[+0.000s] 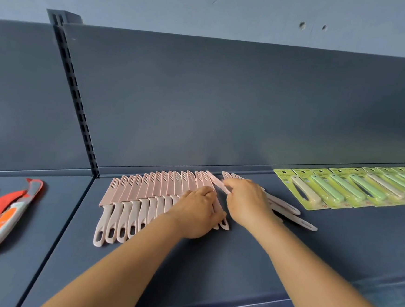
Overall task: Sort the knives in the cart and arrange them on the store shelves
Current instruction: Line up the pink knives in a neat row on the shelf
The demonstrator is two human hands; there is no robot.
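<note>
— How far along?
— Pink knives rowed mid-frame; left hand presses flat on them, right hand pinches one more.
— Left?
— Loose pink ones just right of centre.

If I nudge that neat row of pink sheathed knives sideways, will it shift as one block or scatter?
The row of pink knives would probably scatter: they look like separate, overlapping pieces, likely light plastic. The shelf looks smooth, so they may slide easily. Lying flat, they are unlikely to roll.
</note>
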